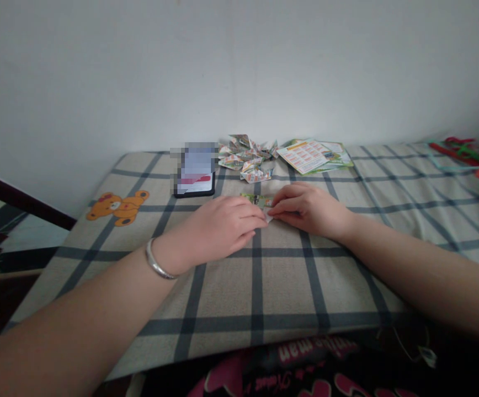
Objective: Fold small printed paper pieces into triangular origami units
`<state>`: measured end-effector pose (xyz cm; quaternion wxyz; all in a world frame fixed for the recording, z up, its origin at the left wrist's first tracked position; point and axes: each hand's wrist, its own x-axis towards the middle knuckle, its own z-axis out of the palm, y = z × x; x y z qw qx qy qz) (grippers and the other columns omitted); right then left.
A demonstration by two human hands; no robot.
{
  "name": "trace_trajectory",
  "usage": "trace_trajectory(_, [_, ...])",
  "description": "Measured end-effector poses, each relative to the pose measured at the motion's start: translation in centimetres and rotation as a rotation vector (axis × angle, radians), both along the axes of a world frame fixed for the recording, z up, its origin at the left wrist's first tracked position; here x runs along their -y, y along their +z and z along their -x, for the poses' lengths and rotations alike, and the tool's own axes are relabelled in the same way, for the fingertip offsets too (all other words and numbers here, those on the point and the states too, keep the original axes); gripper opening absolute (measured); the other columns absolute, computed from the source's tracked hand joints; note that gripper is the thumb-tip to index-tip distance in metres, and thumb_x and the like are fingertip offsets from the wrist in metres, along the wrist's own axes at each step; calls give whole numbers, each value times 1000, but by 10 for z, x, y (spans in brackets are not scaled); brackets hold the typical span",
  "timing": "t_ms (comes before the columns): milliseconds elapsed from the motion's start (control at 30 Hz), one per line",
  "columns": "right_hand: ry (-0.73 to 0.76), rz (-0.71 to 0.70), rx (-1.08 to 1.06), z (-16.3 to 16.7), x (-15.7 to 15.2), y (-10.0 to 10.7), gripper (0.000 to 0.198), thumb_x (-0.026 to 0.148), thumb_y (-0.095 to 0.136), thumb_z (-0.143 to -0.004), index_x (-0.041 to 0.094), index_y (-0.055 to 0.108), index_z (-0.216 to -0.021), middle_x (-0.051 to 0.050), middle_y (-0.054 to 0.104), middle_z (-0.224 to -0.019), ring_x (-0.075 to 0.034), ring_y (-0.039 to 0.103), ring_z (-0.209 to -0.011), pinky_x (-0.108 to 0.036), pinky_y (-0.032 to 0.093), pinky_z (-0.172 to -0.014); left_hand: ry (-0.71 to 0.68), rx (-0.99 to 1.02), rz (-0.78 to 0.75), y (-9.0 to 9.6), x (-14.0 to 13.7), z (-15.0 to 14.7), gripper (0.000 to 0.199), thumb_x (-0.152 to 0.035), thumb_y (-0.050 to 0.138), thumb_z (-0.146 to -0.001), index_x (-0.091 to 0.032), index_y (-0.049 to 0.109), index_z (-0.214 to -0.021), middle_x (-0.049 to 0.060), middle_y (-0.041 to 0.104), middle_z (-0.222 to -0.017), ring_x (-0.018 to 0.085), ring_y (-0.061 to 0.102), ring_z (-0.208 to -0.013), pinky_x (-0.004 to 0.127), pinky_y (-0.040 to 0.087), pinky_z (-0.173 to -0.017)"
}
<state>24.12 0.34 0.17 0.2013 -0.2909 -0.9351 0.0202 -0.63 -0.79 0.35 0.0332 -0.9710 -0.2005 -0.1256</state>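
A small printed piece of paper (pixel 257 199) lies on the checked tablecloth between my hands, with green and coloured print on its far side and a pale corner near me. My left hand (pixel 228 225), a silver bangle on its wrist, rests over the paper's left part with the fingers close together. From the other side, my right hand (pixel 299 208) pinches the right part of the paper between thumb and fingers. Both sets of fingertips nearly meet at the pale corner. Much of the paper is hidden under the fingers.
Several folded paper shapes (pixel 248 154) sit behind my hands, near the wall. Right of them lies a stack of printed sheets (pixel 314 156); to their left is a phone (pixel 196 171). A bear cut-out (pixel 117 208) lies at left, colourful ribbons (pixel 467 157) at far right. The checked tablecloth (pixel 231 292) covers the table.
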Motion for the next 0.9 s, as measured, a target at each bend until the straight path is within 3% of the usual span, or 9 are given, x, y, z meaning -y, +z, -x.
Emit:
trace_trajectory(333, [-22, -16, -2, 5, 1, -1, 18, 22, 60, -89, 21, 75, -98, -6, 70, -99, -19, 62, -90, -32, 48, -81, 50, -2, 45, 4, 5, -2, 26, -19, 53, -91, -19, 65, -113, 1, 66, -120, 19, 54, -114, 37, 44, -102])
trace_trajectory(900, [99, -114, 110, 8, 10, 9, 20, 24, 54, -92, 21, 74, -96, -7, 71, -101, -20, 61, -91, -35, 46, -80, 83, -101, -91, 8, 11, -2, 32, -14, 49, -86, -18, 64, -114, 2, 66, -120, 22, 56, -114, 41, 44, -100])
